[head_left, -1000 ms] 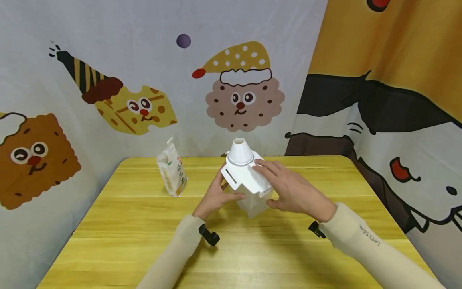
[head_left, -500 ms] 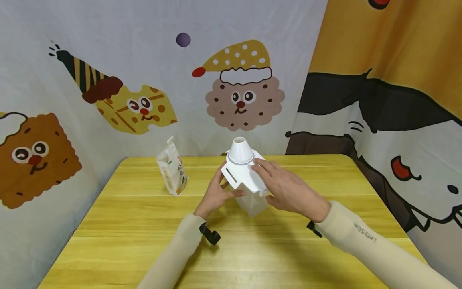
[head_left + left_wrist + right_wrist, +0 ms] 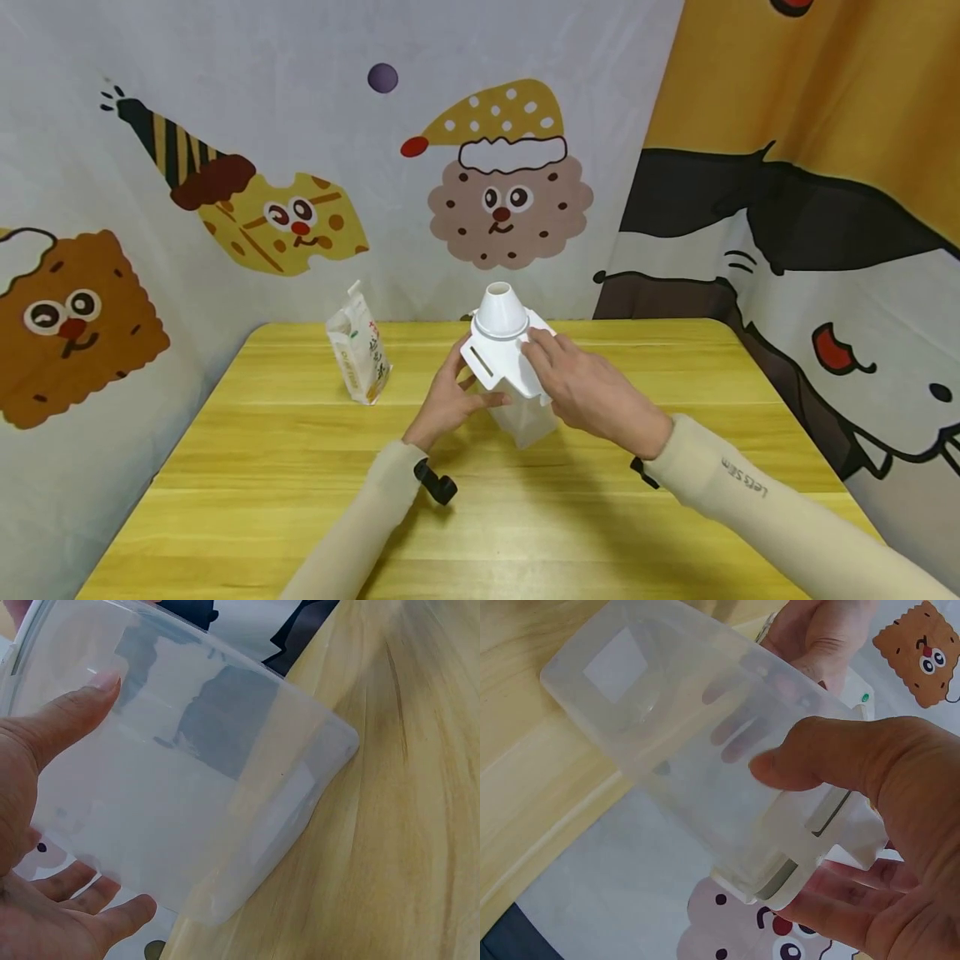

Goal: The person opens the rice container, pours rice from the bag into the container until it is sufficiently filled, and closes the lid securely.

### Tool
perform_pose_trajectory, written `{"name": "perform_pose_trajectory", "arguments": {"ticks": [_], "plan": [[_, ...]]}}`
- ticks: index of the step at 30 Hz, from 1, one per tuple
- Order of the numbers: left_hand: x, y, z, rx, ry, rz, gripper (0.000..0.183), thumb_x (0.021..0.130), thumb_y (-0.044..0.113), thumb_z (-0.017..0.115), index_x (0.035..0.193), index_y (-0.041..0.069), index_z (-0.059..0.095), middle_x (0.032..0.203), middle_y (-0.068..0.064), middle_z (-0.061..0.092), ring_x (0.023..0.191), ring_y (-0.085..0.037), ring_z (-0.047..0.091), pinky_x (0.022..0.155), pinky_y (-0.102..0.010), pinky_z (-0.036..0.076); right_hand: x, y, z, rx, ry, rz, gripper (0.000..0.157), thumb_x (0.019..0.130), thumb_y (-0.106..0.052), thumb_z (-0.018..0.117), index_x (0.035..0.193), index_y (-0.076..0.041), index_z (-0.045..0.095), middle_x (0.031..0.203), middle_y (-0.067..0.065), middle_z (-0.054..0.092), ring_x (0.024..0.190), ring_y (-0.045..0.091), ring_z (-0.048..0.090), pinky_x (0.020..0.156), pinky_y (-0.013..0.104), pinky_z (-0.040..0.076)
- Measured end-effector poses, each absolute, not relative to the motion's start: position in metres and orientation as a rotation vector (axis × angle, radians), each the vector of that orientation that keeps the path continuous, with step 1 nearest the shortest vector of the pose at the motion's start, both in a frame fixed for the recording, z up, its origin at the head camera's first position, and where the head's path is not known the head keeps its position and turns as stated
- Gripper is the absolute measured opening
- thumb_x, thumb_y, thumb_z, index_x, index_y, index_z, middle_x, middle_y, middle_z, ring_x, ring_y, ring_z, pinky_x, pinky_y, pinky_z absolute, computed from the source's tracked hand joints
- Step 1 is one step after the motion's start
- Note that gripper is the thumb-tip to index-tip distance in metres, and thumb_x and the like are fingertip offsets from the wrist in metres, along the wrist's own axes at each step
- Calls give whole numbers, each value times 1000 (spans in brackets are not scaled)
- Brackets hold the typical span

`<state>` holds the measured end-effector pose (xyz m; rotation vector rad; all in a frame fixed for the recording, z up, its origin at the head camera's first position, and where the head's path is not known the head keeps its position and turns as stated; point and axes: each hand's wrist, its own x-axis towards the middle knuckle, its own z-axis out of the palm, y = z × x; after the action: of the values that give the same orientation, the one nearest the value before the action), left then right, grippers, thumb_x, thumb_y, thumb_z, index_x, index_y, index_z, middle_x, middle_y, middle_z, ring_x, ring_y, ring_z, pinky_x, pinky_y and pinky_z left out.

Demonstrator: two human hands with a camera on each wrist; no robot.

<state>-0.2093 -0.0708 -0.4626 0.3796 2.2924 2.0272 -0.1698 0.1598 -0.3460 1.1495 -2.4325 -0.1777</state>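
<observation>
A translucent plastic storage container stands at the middle of the table, its base at or close to the tabletop. Its white lid carries a white cone-shaped spout with an open top. My left hand holds the container's left side, thumb on the near wall and fingers round the far one. At the lid's right edge, my right hand grips with fingers over the top. The right wrist view shows that thumb against the clear wall. Through the wall no contents are visible.
A white printed bag with a folded top stands upright to the left on the wooden table. Cloth curtains with cartoon prints hang behind the table and along its sides.
My right hand has moved left and closed in on the lid's edge, its fingers now bent over it. The left hand and container have stayed nearly still.
</observation>
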Motion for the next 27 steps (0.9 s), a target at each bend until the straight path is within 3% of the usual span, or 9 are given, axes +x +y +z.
{"name": "perform_pose_trajectory", "arguments": {"ticks": [5,14,21,27], "plan": [[-211,-71,-463,384,2305,2027,108,72,14,95,157,36,32,162,8,35,154,-26,31,121,-51,40,-170,159,-346,1157,-2428,-195,73,67,-3,83,132,4,52,133,19,55,93,26,65,60,26,60],[-211,-71,-460,385,2292,2055,110,70,10,95,157,35,32,161,7,37,153,-25,32,119,-52,42,-168,158,-348,1161,-2456,-165,82,66,-5,88,136,8,50,140,26,52,106,35,66,64,30,63],[-212,-73,-461,381,2275,2071,109,71,11,95,157,37,33,162,7,36,153,-26,32,120,-51,41,-166,163,-340,1237,-2587,-7,93,61,-3,91,143,6,46,148,25,47,120,37,61,82,37,64],[-212,-72,-464,376,2245,2065,108,72,10,94,156,40,32,162,10,35,153,-24,32,121,-51,39,-169,170,-331,1262,-2721,206,94,60,2,84,146,3,47,147,23,49,121,35,60,90,42,62]]}}
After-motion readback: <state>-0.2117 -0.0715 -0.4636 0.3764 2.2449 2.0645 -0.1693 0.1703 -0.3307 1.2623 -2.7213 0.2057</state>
